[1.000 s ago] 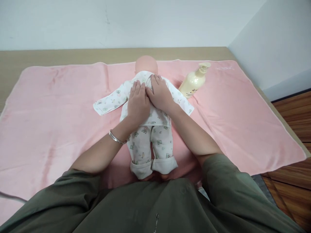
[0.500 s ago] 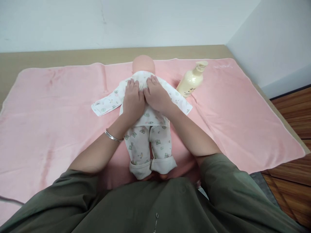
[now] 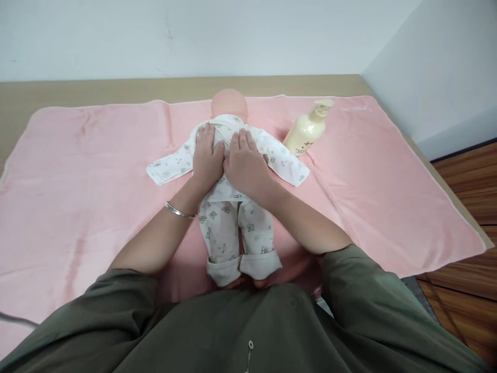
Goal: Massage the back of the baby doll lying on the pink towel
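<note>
A baby doll (image 3: 229, 103) lies on the pink blanket (image 3: 97, 181), its bare head away from me and its face not showing. It wears a white printed top (image 3: 171, 168) with the sleeves spread out, and matching trousers (image 3: 254, 228) with turned-up cuffs. My left hand (image 3: 207, 158) rests flat on the left part of the doll's upper body, fingers stretched out. On the right part, my right hand (image 3: 248, 166) lies flat too, fingers stretched towards the head. The thumbs are close together at the middle, and the cloth creases under the fingers.
A cream pump bottle (image 3: 306, 129) leans at a slant on the blanket, right of the doll's shoulder. Behind the wooden tabletop (image 3: 186, 88) rises a white wall (image 3: 252, 36). Wood-grain panels (image 3: 466, 176) stand at the right, and a dark cord (image 3: 17, 320) lies at the lower left.
My hands have slid a little down and outward on the top, the right one lying flatter. The cloth near the neck is more creased. Doll and bottle stay in place.
</note>
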The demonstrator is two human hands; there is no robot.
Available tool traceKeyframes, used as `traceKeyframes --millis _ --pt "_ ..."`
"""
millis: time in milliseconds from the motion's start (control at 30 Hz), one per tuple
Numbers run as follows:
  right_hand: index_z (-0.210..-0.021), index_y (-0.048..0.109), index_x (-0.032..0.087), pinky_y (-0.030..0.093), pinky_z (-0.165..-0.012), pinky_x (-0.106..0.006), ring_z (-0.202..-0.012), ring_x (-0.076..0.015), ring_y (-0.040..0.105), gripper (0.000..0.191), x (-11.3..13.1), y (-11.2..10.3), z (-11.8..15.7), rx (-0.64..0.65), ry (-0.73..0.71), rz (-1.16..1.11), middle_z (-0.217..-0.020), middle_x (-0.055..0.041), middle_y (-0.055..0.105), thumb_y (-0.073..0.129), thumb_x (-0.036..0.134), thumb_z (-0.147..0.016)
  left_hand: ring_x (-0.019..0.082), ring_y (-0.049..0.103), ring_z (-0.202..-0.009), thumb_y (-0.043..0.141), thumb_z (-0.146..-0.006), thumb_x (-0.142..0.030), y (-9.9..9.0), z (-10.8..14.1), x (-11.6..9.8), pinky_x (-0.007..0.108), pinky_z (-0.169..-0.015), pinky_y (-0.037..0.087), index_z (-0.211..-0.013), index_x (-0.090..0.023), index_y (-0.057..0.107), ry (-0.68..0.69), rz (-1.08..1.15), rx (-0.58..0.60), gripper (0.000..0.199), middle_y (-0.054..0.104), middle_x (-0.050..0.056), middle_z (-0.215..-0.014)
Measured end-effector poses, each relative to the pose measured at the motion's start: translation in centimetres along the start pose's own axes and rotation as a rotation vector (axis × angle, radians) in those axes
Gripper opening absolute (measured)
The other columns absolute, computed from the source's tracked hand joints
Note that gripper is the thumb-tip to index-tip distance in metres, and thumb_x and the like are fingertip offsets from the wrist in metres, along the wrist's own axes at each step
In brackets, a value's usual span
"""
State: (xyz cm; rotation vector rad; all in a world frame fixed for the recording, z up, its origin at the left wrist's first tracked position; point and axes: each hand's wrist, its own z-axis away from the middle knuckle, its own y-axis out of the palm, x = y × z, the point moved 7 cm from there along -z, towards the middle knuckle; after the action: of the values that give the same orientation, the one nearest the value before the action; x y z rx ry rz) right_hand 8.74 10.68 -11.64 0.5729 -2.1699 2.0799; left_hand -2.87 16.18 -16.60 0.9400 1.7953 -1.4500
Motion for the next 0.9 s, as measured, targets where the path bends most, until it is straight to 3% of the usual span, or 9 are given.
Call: traceKeyframes --millis 133,333,567,767,900 --pt "-0.161 0.029 -0.007 0.021 -0.138 -0.055 -0.166 -0.0351 0.017 0.065 0.2 0.5 -0.1 -0.004 -0.047 -0.009 -0.172 -0.0258 0.023 0.033 0.02 -0.102 0.025 0.02 -0.166 0.054 -0.094 -0.037 0.1 -0.2 0.8 0.042 -0.141 0.01 -0.155 -0.02 0.05 0.032 0.042 -0.022 0.063 0.036 0.006 -0.172" --pt "-0.166 0.024 0.006 0.011 -0.136 -0.064 -0.167 -0.0361 0.011 0.069 -2.5 0.4 -3.2 0.027 0.004 -0.057 -0.176 -0.0161 0.016 0.037 0.034 -0.105 0.026 0.021 -0.166 0.051 -0.094 -0.033 0.5 0.0 0.2 0.043 -0.141 0.009 -0.153 -0.017 0.052 0.069 0.03 -0.026 0.062 0.039 0.008 -0.171" --pt "-0.166 0.023 0.006 0.007 -0.137 -0.063 -0.166 -0.0367 0.011 0.071 -2.8 0.7 -3.6 0.019 -0.01 -0.059 -0.176 -0.0163 0.016 0.038 0.038 -0.105 0.025 0.022 -0.166 0.048 -0.092 -0.024 0.4 0.1 -0.3 0.041 -0.14 0.012 -0.155 -0.012 0.05 0.04 -0.014 -0.021 0.064 0.038 0.011 -0.171" --pt "-0.166 0.024 0.004 0.008 -0.138 -0.059 -0.166 -0.0348 0.013 0.075 -3.8 0.4 -4.3 0.076 -0.114 -0.059 -0.176 -0.0175 0.018 0.041 0.043 -0.104 0.028 0.019 -0.166 0.041 -0.097 -0.022 0.7 1.9 -2.3 0.044 -0.141 0.009 -0.156 -0.004 0.046 0.033 -0.098 -0.008 0.061 0.034 0.018 -0.172" --pt "-0.166 0.023 0.004 0.01 -0.137 -0.06 -0.167 -0.034 0.012 0.076 -4.5 0.2 -4.9 0.082 -0.165 -0.088 -0.176 -0.0176 0.017 0.04 0.043 -0.103 0.027 0.018 -0.167 0.039 -0.098 -0.021 1.1 3.4 -3.6 0.048 -0.14 0.008 -0.157 -0.01 0.046 0.027 -0.079 -0.011 0.06 0.034 0.014 -0.172"
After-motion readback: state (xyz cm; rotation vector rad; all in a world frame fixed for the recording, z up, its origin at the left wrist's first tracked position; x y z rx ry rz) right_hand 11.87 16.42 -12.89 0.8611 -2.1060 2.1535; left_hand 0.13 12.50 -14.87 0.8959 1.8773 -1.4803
